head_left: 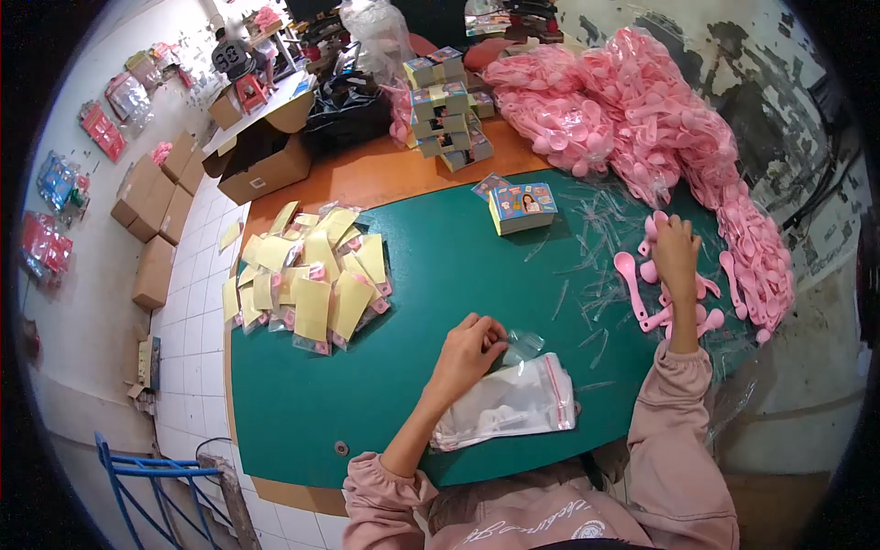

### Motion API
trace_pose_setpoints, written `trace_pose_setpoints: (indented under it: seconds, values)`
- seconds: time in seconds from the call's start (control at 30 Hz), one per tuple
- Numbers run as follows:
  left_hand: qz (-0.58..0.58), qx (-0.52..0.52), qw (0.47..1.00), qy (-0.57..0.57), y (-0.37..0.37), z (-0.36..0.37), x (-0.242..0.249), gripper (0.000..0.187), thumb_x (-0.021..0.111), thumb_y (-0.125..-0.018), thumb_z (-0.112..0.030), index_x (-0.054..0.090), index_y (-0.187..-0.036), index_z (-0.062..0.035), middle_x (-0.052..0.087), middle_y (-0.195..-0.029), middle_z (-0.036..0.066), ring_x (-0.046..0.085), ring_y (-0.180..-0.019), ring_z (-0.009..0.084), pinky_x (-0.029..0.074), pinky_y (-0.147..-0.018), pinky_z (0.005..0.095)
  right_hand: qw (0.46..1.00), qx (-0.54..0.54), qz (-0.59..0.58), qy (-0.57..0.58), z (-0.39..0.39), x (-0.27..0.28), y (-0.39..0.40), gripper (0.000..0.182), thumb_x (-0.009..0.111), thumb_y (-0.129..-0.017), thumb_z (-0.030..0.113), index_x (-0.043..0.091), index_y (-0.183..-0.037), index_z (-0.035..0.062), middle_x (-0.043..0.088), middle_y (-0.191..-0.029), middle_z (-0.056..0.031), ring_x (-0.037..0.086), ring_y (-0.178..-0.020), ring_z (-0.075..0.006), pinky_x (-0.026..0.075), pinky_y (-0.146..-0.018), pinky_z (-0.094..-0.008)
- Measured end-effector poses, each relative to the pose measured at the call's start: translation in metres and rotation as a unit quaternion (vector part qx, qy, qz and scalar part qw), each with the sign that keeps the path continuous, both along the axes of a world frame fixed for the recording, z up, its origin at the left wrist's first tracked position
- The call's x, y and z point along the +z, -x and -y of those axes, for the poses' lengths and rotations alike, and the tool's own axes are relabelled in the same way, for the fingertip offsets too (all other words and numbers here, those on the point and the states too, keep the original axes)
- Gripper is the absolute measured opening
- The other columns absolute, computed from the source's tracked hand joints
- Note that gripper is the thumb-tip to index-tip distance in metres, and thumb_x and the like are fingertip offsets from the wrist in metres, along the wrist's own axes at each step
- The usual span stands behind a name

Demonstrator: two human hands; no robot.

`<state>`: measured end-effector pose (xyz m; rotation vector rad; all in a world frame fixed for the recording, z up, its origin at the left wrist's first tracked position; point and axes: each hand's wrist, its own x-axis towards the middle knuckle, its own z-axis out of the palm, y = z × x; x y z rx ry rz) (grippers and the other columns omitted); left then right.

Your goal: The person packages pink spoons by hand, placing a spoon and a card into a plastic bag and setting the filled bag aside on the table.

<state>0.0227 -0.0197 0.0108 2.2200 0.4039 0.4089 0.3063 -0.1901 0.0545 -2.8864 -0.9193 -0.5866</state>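
My left hand (472,353) is closed, its fingers pinching the edge of a small clear plastic piece (525,346). Beneath it lies a stack of clear bags (504,403) with a red strip. My right hand (676,252) reaches over the loose pink spoons (626,275), its fingers curled at a pink spoon (656,223); its grip is partly hidden. Thin clear strips (596,247) are scattered left of the spoons. A stack of printed cards (524,207) sits at the mat's back. Filled packets with pale yellow cards (312,307) form a pile on the left.
Large bags of pink spoons (642,101) line the back right. More card stacks (449,119) stand behind the green mat (412,247). An open carton (266,165) and a black bag (353,110) are at the back left. Another person (234,57) sits far off.
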Motion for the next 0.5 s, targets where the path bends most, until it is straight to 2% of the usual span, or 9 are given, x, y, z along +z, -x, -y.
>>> trace_pose_setpoints:
  seconds: [0.03, 0.07, 0.1, 0.17, 0.2, 0.27, 0.37, 0.43, 0.5]
  values:
    - [0.032, 0.001, 0.999, -0.022, 0.001, -0.003, 0.001, 0.027, 0.064, -0.074, -0.007, 0.05, -0.096, -0.0007, 0.05, -0.076, 0.011, 0.055, -0.066, 0.0259, 0.045, -0.061, 0.0335, 1.0, 0.006, -0.001, 0.001, -0.008, 0.011, 0.005, 0.017, 0.055, -0.078, 0.017, 0.056, -0.089, 0.0038, 0.056, -0.1, -0.0136, 0.05, -0.096, -0.0319, 0.039, -0.075, -0.0477]
    - [0.062, -0.001, 0.997, -0.045, 0.002, -0.005, 0.001, 0.028, 0.062, -0.075, -0.006, 0.047, -0.099, -0.0007, 0.052, -0.075, 0.011, 0.057, -0.067, 0.025, 0.045, -0.061, 0.0317, 0.976, 0.07, -0.183, -0.095, -0.018, 0.027, 0.013, 0.018, 0.055, -0.079, 0.017, 0.053, -0.09, 0.0026, 0.057, -0.097, -0.0139, 0.052, -0.092, -0.0323, 0.04, -0.073, -0.044]
    - [0.059, 0.001, 0.997, -0.044, 0.002, -0.007, 0.0, 0.028, 0.062, -0.075, -0.006, 0.047, -0.099, -0.0007, 0.052, -0.075, 0.011, 0.057, -0.067, 0.025, 0.045, -0.061, 0.0317, 0.906, 0.128, -0.356, -0.188, -0.028, 0.035, 0.021, 0.019, 0.054, -0.08, 0.017, 0.051, -0.092, 0.0015, 0.058, -0.095, -0.0142, 0.054, -0.087, -0.0327, 0.042, -0.071, -0.0403]
    - [0.073, 0.041, 0.991, 0.105, 0.001, -0.011, -0.002, 0.026, 0.058, -0.08, -0.004, 0.044, -0.101, -0.0008, 0.058, -0.076, 0.011, 0.06, -0.069, 0.0182, 0.046, -0.06, 0.0259, 0.901, 0.251, -0.337, -0.111, -0.047, 0.032, 0.044, 0.023, 0.054, -0.082, 0.017, 0.049, -0.097, 0.0001, 0.059, -0.088, -0.0143, 0.056, -0.078, -0.033, 0.044, -0.066, -0.0343]
    - [0.072, 0.043, 0.991, 0.102, 0.002, -0.014, -0.002, 0.026, 0.058, -0.08, -0.004, 0.044, -0.101, -0.0008, 0.058, -0.076, 0.011, 0.06, -0.069, 0.0183, 0.046, -0.06, 0.0259, 0.9, 0.253, -0.337, -0.113, -0.053, 0.025, 0.051, 0.023, 0.054, -0.082, 0.017, 0.049, -0.097, 0.0001, 0.059, -0.088, -0.0143, 0.056, -0.078, -0.033, 0.044, -0.066, -0.0343]
    - [0.07, 0.062, 0.952, 0.291, 0.007, -0.02, -0.001, 0.028, 0.057, -0.082, -0.003, 0.042, -0.105, -0.0014, 0.062, -0.078, 0.011, 0.062, -0.071, 0.0128, 0.046, -0.061, 0.0223, 0.758, 0.45, -0.454, -0.133, -0.063, 0.008, 0.065, 0.027, 0.055, -0.08, 0.016, 0.053, -0.102, 0.0002, 0.06, -0.083, -0.0124, 0.057, -0.074, -0.0273, 0.045, -0.066, -0.0313]
    - [0.069, 0.075, 0.925, 0.365, 0.009, -0.027, 0.0, 0.037, 0.058, -0.082, -0.003, 0.04, -0.113, -0.0022, 0.062, -0.077, 0.009, 0.062, -0.075, 0.0132, 0.049, -0.066, 0.0236, 0.74, 0.404, -0.519, -0.141, -0.068, 0.005, 0.08, 0.027, 0.058, -0.079, 0.016, 0.058, -0.1, -0.0009, 0.06, -0.085, -0.0105, 0.057, -0.075, -0.02, 0.045, -0.068, -0.0289]
    - [0.053, 0.074, 0.924, 0.372, 0.009, -0.029, 0.001, 0.039, 0.06, -0.08, -0.003, 0.04, -0.114, -0.002, 0.063, -0.077, 0.009, 0.062, -0.075, 0.0133, 0.049, -0.067, 0.0235, 0.762, 0.4, -0.477, -0.179, -0.07, 0.004, 0.09, 0.019, 0.058, -0.079, 0.013, 0.062, -0.091, -0.0014, 0.061, -0.08, -0.0077, 0.056, -0.07, -0.0132, 0.045, -0.063, -0.0255]
    - [0.039, 0.073, 0.923, 0.375, 0.009, -0.028, 0.003, 0.041, 0.062, -0.079, -0.003, 0.04, -0.115, -0.0019, 0.063, -0.077, 0.009, 0.062, -0.075, 0.0133, 0.05, -0.067, 0.0234, 0.705, 0.309, -0.599, -0.221, -0.072, 0.006, 0.094, 0.015, 0.059, -0.079, 0.01, 0.063, -0.09, -0.0003, 0.061, -0.072, -0.0056, 0.055, -0.062, -0.0098, 0.043, -0.057, -0.022]
